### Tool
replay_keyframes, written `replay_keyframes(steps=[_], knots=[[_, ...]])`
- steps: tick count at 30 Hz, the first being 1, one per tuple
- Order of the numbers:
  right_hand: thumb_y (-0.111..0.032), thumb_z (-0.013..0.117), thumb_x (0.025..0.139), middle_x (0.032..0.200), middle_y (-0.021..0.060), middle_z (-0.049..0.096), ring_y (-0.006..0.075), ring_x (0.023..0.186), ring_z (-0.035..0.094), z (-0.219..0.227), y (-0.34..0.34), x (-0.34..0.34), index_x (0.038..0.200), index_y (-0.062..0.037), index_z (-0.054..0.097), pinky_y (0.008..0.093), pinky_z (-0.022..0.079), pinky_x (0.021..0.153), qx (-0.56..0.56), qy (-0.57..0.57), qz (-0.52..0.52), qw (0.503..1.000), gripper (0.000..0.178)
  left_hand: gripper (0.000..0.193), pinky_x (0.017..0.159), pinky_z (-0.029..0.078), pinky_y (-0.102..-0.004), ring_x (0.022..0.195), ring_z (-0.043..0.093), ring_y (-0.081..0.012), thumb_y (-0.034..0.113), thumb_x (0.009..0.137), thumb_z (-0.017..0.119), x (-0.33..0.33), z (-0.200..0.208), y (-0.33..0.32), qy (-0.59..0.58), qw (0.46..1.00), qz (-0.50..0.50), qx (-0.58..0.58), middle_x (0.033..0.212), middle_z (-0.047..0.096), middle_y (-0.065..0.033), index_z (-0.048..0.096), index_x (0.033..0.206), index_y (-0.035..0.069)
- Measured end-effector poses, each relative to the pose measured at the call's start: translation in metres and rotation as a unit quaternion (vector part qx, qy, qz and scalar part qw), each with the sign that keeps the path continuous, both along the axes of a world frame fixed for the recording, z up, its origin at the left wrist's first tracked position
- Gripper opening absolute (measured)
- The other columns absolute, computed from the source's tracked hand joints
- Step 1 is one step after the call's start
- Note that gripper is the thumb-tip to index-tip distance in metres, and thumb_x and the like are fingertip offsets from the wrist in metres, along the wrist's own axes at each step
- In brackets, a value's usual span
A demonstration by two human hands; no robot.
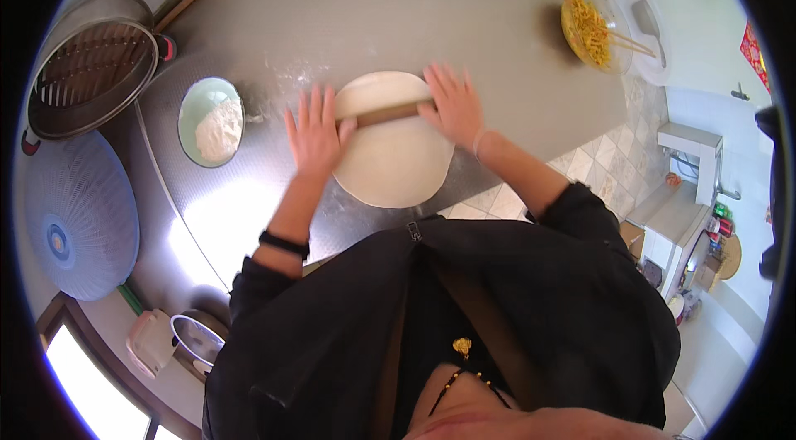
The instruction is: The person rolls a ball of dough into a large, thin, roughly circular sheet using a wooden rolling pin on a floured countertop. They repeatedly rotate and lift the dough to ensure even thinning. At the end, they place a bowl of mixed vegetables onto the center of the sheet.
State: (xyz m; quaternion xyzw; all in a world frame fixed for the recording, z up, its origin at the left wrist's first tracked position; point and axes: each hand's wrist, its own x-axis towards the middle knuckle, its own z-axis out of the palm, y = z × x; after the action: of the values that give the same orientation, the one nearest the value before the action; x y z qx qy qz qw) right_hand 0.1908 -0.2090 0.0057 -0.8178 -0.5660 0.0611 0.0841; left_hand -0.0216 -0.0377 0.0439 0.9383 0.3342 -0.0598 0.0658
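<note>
A round, thin sheet of pale dough [394, 165] lies flat on the metal worktop in front of me. Across its upper part runs a brown wooden rolling pin [386, 115], slightly tilted up to the right. My left hand [317, 135] rests over the pin's left end, fingers stretched out and apart, thumb beside the pin. Over the right end lies my right hand [456, 111], its fingers also extended and flat, a little blurred. Both palms hide the pin's ends. A pale green bowl [191, 112] holding white flour [220, 131] stands left of my left hand.
Loose flour [294, 71] dusts the metal worktop [448, 4] beyond my left hand. At the far right stands a glass bowl [618, 58] of yellow shredded food [587, 29] with chopsticks [632, 44]. A steamer pot [91, 79] and a blue plastic basket [83, 216] are at the left.
</note>
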Motion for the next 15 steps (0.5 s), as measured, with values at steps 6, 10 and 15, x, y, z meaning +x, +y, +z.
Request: replay_keyframes(steps=[6, 10, 15], knots=[[-0.042, 0.043, 0.097, 0.145, 0.0168, 0.041, 0.0341, 0.136, 0.035, -0.038, 0.113, 0.079, 0.140, -0.0042, 0.040, 0.0550, 0.024, 0.110, 0.149, -0.096, -0.123, 0.976, 0.058, 0.061, 0.110, 0.027, -0.0546, 0.137, 0.035, -0.0279, 0.046, 0.094, 0.048, 0.087, -0.059, 0.139, -0.160, 0.978, -0.066, 0.119, 0.151, 0.035, -0.0103, 0.038, 0.144, 0.013], [-0.044, 0.049, 0.093, 0.142, 0.0145, 0.045, 0.0307, 0.133, 0.039, -0.011, 0.053, 0.023, 0.131, -0.0040, 0.051, 0.0507, 0.025, 0.110, -0.008, 0.020, 0.010, 1.000, 0.055, 0.065, 0.108, 0.030, -0.0547, 0.137, 0.035, -0.0289, 0.043, 0.091, 0.056, 0.003, -0.045, 0.050, -0.161, 0.974, -0.124, 0.104, 0.152, 0.033, -0.0114, 0.037, 0.144, 0.010], [-0.050, 0.065, 0.082, 0.124, 0.0170, 0.060, 0.0315, 0.116, 0.056, 0.030, 0.077, 0.011, 0.122, -0.0049, 0.059, 0.0418, 0.043, 0.098, -0.108, 0.296, -0.092, 0.945, 0.061, 0.048, 0.090, 0.044, -0.0444, 0.107, 0.057, -0.0308, 0.019, 0.077, 0.070, -0.057, -0.033, -0.011, -0.219, 0.973, -0.076, -0.005, 0.119, 0.058, -0.0135, 0.054, 0.120, 0.004]])
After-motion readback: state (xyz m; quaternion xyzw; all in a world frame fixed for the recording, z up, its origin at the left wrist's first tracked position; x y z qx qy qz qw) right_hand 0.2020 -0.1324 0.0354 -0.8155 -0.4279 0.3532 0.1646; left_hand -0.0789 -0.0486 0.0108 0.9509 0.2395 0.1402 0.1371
